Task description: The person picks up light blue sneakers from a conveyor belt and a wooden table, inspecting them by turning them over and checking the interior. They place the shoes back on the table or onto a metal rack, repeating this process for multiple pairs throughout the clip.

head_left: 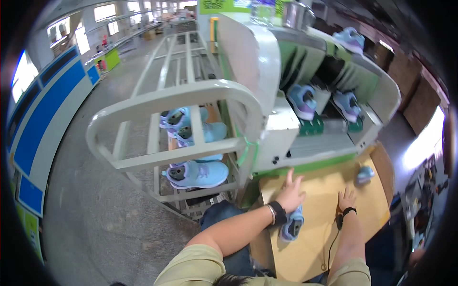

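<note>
My left hand (290,193), fingers spread, is over the near left part of a tan tabletop (317,233). It partly covers a light blue sneaker (292,228) that lies on the table below the wrist; whether they touch I cannot tell. My right hand (347,198) is farther right with its fingers stretched out over the tabletop, holding nothing. Beyond it, near the table's right edge, lies a small blue shoe (365,174). Two light blue sneakers, a left one (303,101) and a right one (347,105), sit toe-down inside the white-and-green machine (315,151) behind the table.
A pale metal rack (176,97) on my left carries several light blue sneakers (202,174). Another sneaker (350,40) and a metal pot (296,16) stand on top of the machine. A black cable (331,248) runs along the table from my right wrist.
</note>
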`<move>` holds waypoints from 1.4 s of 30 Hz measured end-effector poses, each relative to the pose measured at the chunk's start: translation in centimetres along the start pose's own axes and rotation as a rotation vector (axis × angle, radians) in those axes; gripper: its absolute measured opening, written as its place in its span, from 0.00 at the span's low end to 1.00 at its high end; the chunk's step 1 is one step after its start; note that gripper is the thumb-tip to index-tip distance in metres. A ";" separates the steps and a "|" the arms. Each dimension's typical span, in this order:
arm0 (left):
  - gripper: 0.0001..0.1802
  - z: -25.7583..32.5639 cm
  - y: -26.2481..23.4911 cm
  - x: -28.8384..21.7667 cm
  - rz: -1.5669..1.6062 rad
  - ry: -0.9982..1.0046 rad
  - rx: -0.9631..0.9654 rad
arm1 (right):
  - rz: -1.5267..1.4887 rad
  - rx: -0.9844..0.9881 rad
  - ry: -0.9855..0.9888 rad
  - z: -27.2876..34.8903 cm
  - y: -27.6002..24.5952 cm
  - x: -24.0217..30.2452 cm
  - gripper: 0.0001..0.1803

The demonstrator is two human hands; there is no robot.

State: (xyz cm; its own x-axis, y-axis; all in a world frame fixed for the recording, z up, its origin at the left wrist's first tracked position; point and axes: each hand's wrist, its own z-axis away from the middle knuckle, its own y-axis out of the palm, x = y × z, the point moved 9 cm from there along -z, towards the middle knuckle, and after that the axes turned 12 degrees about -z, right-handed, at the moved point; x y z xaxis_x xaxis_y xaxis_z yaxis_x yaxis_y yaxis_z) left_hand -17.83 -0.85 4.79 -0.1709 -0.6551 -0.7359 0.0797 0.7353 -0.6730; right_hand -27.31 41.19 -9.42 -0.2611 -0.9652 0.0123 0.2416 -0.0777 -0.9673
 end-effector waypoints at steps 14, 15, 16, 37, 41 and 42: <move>0.31 0.8 0.0 -1.1 0.019 0.146 -0.070 | -0.669 0.161 -0.067 9.0 -6.6 2.3 0.48; 0.31 0.7 0.1 -1.3 0.001 0.148 -0.066 | -0.672 0.035 -0.039 7.4 -8.0 1.6 0.47; 0.31 0.7 0.5 -1.7 -0.015 0.172 -0.057 | -0.613 -0.123 -0.090 5.1 -9.3 0.7 0.47; 0.41 0.0 1.9 -1.8 -0.006 0.205 0.127 | -1.213 -0.443 -0.232 9.6 -13.7 -3.3 0.25; 0.62 1.2 1.7 -7.9 0.106 0.619 0.204 | -1.285 -0.234 -0.446 17.2 -19.1 3.7 0.20; 0.63 2.2 1.5 -8.6 0.226 0.664 0.212 | -1.367 -0.131 -0.427 18.8 -20.1 7.5 0.20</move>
State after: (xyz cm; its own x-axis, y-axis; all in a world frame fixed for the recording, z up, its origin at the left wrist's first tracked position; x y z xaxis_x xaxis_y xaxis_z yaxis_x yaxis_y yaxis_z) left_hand -14.09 5.49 9.98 -0.6813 -0.1984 -0.7046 0.3607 0.7466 -0.5590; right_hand -16.55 30.86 14.83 0.0871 -0.1552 0.9840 -0.0572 -0.9869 -0.1506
